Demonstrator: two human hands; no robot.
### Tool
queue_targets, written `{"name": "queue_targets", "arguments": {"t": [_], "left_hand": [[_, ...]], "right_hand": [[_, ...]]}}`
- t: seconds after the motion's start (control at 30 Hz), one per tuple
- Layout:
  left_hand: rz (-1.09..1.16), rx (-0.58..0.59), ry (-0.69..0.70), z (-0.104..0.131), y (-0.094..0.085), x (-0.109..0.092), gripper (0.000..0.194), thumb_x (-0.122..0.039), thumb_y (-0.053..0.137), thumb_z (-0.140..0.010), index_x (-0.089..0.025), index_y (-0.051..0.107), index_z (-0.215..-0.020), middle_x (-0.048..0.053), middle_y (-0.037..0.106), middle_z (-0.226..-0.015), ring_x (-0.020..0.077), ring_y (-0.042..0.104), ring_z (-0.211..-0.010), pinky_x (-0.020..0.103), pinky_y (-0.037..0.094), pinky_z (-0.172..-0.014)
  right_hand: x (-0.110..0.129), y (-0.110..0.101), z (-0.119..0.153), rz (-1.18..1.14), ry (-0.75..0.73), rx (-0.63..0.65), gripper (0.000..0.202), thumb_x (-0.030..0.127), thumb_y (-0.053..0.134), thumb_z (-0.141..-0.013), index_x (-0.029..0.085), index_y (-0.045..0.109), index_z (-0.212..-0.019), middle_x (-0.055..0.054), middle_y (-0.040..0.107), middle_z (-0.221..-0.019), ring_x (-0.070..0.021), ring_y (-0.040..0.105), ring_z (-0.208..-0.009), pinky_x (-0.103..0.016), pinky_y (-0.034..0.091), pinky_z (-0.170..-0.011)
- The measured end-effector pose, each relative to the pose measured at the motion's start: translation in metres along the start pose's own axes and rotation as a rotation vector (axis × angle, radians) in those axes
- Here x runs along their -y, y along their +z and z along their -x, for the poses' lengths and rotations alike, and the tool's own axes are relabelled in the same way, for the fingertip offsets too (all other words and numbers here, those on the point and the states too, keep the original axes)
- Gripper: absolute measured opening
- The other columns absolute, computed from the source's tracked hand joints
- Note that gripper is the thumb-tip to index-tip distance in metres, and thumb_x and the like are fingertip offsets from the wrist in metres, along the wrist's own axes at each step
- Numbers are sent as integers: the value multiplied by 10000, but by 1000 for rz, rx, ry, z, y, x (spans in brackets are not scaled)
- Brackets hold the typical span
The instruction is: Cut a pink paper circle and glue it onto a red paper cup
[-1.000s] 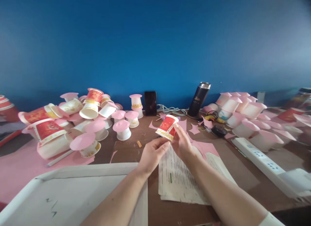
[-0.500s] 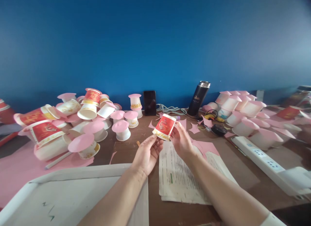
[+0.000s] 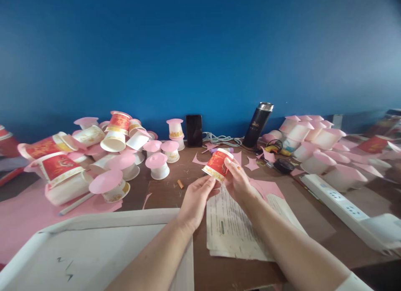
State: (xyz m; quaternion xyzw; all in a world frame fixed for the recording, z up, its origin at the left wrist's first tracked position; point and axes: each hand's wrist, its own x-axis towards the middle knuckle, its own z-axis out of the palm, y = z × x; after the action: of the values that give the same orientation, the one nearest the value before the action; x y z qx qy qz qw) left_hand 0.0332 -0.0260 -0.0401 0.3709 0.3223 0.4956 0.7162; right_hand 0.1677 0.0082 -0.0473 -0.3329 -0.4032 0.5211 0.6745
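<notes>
A red paper cup (image 3: 216, 163) with a gold band and white rim is tilted on its side above the table, rim pointing up and right. My right hand (image 3: 238, 181) grips it from the right with thumb and fingers. My left hand (image 3: 197, 199) touches its lower edge from below with the fingertips. Under both hands lies a stack of printed papers (image 3: 232, 228) on the brown table (image 3: 313, 224).
A heap of red and white cups with pink paper lids (image 3: 103, 157) fills the left. More pink-lidded white cups (image 3: 313, 136) sit at the right. A phone (image 3: 194, 130), a black flask (image 3: 257, 125), cables, a white power strip (image 3: 341, 203), pink scraps and a white board (image 3: 94, 249) lie around.
The cup has turned in my hands from showing its flat red side to tilting rim up and right. My left fingers moved up under it.
</notes>
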Motion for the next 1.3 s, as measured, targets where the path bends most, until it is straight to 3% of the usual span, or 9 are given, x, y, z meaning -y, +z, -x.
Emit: {"name": "queue_targets", "arguments": {"t": [0.1,0.17,0.27,0.5,0.6,0.67,0.83,1.0,1.3], "left_hand": [[328,-71,-114,-3,-1,-5,193,-299,709,-753,-137,698,-856,47,657,-821,110,609,-756,220,508,-697],[413,-82,-133,-5,-2,-7,141,-241,718,-741,-126,686,-817,23,620,-743,81,579,-676,191,495,-635],[394,-107,-99,-5,-3,-8,130,-217,722,-735,-125,691,-822,17,617,-744,70,570,-668,179,486,-629],[8,-67,-25,-2,1,1,259,-339,688,-774,-127,727,-917,55,673,-836,108,590,-799,216,480,-764],[139,-28,-109,-2,1,-1,227,-284,717,-746,-128,721,-911,62,674,-903,110,593,-815,211,479,-754],[290,-65,-184,-3,0,-5,211,-269,719,-739,-137,709,-903,57,668,-922,97,589,-770,198,478,-692],[482,-79,-284,-6,-4,-11,283,-379,699,-753,-125,672,-874,30,618,-780,79,541,-634,189,456,-566],[554,-47,-228,-6,-1,-9,212,-294,714,-746,-163,653,-901,19,640,-827,83,566,-666,188,447,-557],[527,-139,-164,-12,-6,-1,229,-138,719,-722,-130,665,-945,58,688,-979,110,623,-795,206,484,-672]], "right_hand": [[2,2,1,-25,-9,38,220,373,614,-842,275,601,-1039,15,653,-953,-160,624,-847,-313,524,-800],[3,3,2,1,-21,53,188,372,612,-843,276,611,-1004,15,658,-934,-161,622,-839,-308,522,-780],[3,3,2,31,-16,38,227,392,609,-841,280,605,-1038,-3,664,-980,-175,627,-877,-320,519,-783],[2,-1,0,49,-13,26,367,382,623,-832,278,549,-1177,-28,642,-1123,-197,623,-977,-346,516,-846],[3,-1,0,41,-9,27,362,374,616,-840,290,544,-1184,-5,658,-1064,-186,627,-963,-341,516,-853],[5,0,-1,24,-7,50,344,386,591,-856,285,548,-1183,-5,660,-1064,-190,632,-956,-353,519,-855],[5,1,-1,13,7,97,357,390,584,-854,265,558,-1188,-23,667,-1077,-218,633,-981,-383,519,-868],[1,-1,3,82,26,93,447,397,659,-793,289,552,-1213,-27,655,-1146,-239,611,-1058,-390,496,-899],[2,2,11,100,53,93,469,358,658,-815,341,506,-1258,-16,563,-1306,-219,566,-1136,-402,450,-973]]}}
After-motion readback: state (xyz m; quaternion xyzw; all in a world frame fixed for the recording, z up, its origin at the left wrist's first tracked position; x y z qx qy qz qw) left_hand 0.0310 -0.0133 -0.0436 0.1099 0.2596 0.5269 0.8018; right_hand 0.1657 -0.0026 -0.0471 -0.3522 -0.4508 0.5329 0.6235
